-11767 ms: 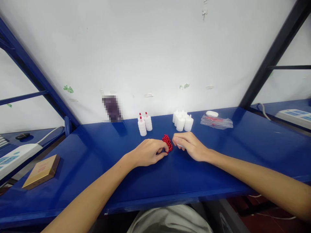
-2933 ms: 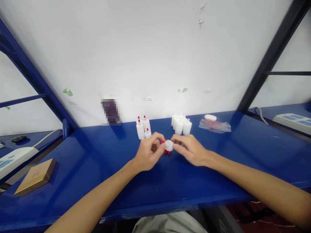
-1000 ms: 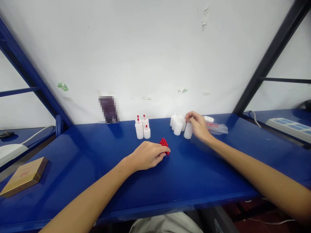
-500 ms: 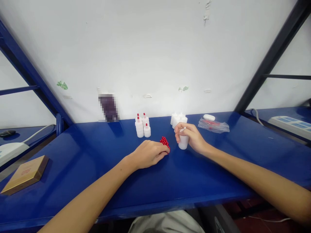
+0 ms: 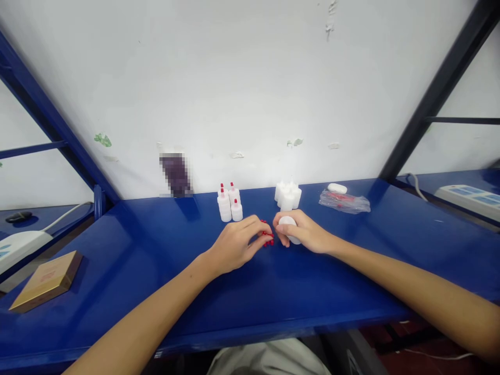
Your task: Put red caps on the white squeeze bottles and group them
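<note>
My left hand (image 5: 242, 241) reaches over a small heap of red nozzle caps (image 5: 269, 243), partly covering it. Its thumb and index fingertips come close together in a pinch at the heap's right side, with red showing between them. Just to the right, my right hand (image 5: 302, 232) is wrapped round a white plastic squeeze bottle (image 5: 288, 223), which is tilted over. The nozzle of this bottle cannot be made out. Behind my left hand stand several white bottles with red caps (image 5: 225, 211). Beyond my right hand is a group of white bottles without red caps (image 5: 288, 199).
On the right, a clear plastic bag (image 5: 353, 204) with red pieces lies by a white oval object (image 5: 337, 188). A gold box (image 5: 47, 278) rests at the left. Power strips (image 5: 472, 200) lie on both outer sides. Blue posts and a white wall (image 5: 250, 94) bound the blue table (image 5: 187, 317).
My right hand has tipped the bottle from nearly upright and brought it slightly left. My left hand's fingers have lifted a little and arched, showing red caps between thumb and index finger.
</note>
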A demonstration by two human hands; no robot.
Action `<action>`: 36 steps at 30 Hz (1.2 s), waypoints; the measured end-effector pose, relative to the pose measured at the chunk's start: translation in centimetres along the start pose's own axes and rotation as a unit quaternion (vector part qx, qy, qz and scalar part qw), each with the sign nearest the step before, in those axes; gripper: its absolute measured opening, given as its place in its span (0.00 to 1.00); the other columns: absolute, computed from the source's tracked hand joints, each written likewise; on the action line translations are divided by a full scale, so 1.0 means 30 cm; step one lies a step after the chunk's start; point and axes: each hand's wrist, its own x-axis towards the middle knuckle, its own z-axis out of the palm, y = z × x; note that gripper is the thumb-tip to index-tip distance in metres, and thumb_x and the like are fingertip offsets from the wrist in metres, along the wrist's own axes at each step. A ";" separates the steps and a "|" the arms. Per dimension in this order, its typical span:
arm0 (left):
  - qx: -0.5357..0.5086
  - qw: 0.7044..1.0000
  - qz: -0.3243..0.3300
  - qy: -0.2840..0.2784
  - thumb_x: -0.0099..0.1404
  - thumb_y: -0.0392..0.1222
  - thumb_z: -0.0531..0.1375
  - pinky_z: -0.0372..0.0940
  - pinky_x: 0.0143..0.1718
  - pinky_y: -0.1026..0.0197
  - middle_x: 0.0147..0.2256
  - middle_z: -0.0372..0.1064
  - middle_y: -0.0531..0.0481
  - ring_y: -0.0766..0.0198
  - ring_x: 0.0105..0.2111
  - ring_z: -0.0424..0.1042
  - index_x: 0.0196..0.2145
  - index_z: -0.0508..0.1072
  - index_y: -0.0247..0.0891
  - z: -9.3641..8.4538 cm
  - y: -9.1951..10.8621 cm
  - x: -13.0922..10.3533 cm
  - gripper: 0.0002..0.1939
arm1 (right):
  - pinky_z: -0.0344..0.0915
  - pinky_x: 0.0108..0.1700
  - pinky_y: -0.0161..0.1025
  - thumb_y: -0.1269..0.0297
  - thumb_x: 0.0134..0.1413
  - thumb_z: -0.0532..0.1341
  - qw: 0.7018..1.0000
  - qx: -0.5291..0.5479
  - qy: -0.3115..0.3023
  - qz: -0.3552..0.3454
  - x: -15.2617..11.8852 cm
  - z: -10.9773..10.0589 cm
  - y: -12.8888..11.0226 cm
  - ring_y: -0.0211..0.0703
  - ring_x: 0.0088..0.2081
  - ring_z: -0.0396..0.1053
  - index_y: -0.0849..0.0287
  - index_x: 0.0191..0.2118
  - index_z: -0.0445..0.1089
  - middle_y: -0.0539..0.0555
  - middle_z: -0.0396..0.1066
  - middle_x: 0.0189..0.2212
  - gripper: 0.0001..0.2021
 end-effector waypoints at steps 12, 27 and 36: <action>0.030 0.990 0.071 0.121 0.68 0.34 0.59 0.64 0.30 0.68 0.35 0.69 0.49 0.70 0.30 0.68 0.42 0.70 0.37 0.017 0.014 0.007 0.04 | 0.57 0.30 0.32 0.58 0.62 0.59 0.983 -0.165 -0.027 -0.073 -0.004 0.020 -0.033 0.35 0.27 0.61 0.62 0.33 0.68 0.48 0.67 0.25 0.12; 0.049 0.997 0.063 0.013 0.72 0.36 0.53 0.62 0.30 0.65 0.34 0.71 0.49 0.68 0.30 0.68 0.44 0.69 0.37 0.011 0.021 0.000 0.07 | 0.51 0.29 0.34 0.42 0.62 0.52 0.971 -0.222 -0.064 -0.060 -0.011 0.009 -0.028 0.35 0.26 0.55 0.61 0.29 0.66 0.47 0.59 0.23 0.25; 0.031 0.998 0.063 -0.004 0.72 0.37 0.53 0.62 0.28 0.66 0.31 0.74 0.52 0.69 0.26 0.70 0.45 0.69 0.37 0.015 0.016 -0.007 0.08 | 0.52 0.29 0.34 0.43 0.64 0.52 0.956 -0.274 -0.077 -0.069 -0.010 0.007 -0.030 0.36 0.25 0.58 0.62 0.33 0.73 0.48 0.63 0.22 0.25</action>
